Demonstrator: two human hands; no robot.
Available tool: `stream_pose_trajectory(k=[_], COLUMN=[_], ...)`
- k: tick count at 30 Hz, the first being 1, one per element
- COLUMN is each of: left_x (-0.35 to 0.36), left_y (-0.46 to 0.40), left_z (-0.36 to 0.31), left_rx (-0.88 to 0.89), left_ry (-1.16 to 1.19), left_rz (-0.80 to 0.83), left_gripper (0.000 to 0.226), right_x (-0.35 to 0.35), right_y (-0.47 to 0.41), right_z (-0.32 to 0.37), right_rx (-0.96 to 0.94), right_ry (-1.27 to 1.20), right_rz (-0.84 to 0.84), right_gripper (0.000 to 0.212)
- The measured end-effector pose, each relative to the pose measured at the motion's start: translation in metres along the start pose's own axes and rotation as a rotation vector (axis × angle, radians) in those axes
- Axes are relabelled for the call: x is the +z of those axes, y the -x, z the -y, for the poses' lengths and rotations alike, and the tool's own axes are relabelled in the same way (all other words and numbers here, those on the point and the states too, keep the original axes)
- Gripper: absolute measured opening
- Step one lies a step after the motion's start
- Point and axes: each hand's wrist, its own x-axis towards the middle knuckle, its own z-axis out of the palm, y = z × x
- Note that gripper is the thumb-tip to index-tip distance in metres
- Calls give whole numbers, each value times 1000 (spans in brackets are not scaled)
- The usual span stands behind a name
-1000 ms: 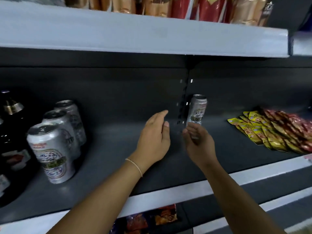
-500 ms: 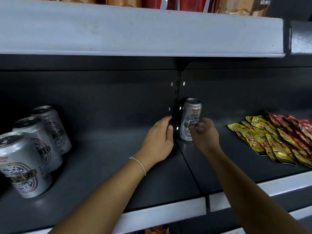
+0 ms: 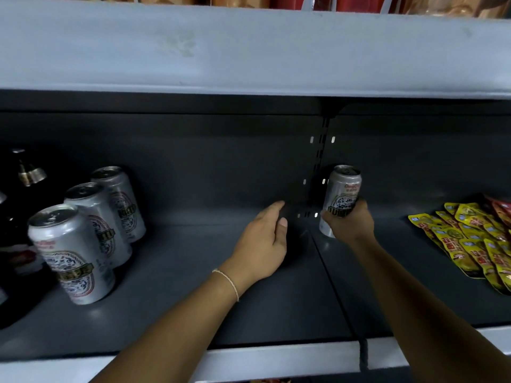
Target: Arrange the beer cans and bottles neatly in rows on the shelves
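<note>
While the lone can sits far from its row: the risks below are judgements from how things lie, not things seen happening.

Stray can: a silver aluminium beer can with a patterned oval label [image 3: 341,199] stands upright at the back of the dark grey metal shelf [image 3: 249,308], just right of the seam between the two shelf panels.

Row: three matching silver beer cans [image 3: 83,239] stand in a front-to-back line at the left, well apart from the stray can; dark glass bottles [image 3: 19,189] stand beyond them at the far left.

Right hand: the right hand [image 3: 349,223] grips the stray can low on its body, fingers curled round the front of the label.

Left hand: the left hand [image 3: 264,240] holds nothing, fingers straight and loosely together, near the can but apart from it.

Risk, slip: the hold is low, so the can may tip as it lifts.

Risk, knock: carried left, it could strike the row and topple the nearest can.

Risk, snacks: yellow foil snack packets [image 3: 464,244] lie to the right, within an elbow's reach.
</note>
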Motion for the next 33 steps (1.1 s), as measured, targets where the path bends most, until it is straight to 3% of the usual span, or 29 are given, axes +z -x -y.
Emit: stream_pose_trajectory(k=[8, 11, 14, 19, 23, 29, 33], left_x=[-16, -25, -38, -77, -119, -173, -199], left_y=[19, 25, 31, 43, 62, 100, 123], left_z=[9, 14, 14, 8, 8, 22, 34], left_rx=[-38, -37, -20, 11, 12, 12, -13], left_ry=[47, 90, 154, 266, 366, 475, 323], left_rz=[9, -8, -67, -200, -245, -229, -323], left_gripper=[49, 50, 48, 37, 38, 65, 84], right_x=[-7, -6, -6, 14, 34, 68, 93], right_y=[28, 52, 85, 140, 176, 228, 261], right_z=[4, 15, 31, 58, 81, 118, 142], right_rx=[-50, -86, -147, -179, -237, -313, -398], right_ry=[-173, -476, -669, -628, -608, -546, -498], right_rz=[38, 256, 522, 661, 733, 802, 741], right_gripper=[52, 44, 58, 81, 56, 60, 61])
